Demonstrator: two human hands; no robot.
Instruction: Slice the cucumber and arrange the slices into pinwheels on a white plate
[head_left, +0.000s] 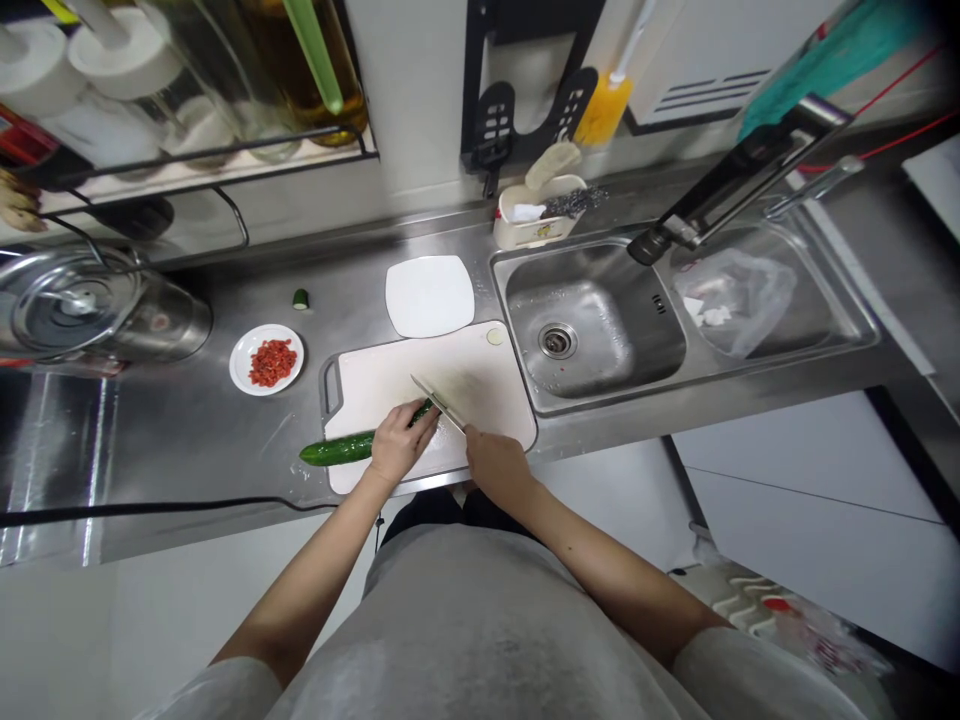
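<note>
A long green cucumber (339,449) lies across the lower part of the white cutting board (375,375), its uncut end reaching past the board's left edge. My left hand (401,440) is closed over the cucumber near its right end. In my right hand (496,463) is the handle of a kitchen knife (442,403). Its blade points up and left, close beside the cucumber's right end and my left fingertips. Whether the edge is in the flesh cannot be made out. One pale cucumber slice (495,337) rests at the board's upper right corner.
Left of the board is a white plate (238,362) of chopped red pieces, with a cucumber end (301,299) behind it. A white square plate (430,295) touches the board's far side. To the right is a steel sink (600,330) with a faucet (720,190). A black cord (187,508) runs along the front edge.
</note>
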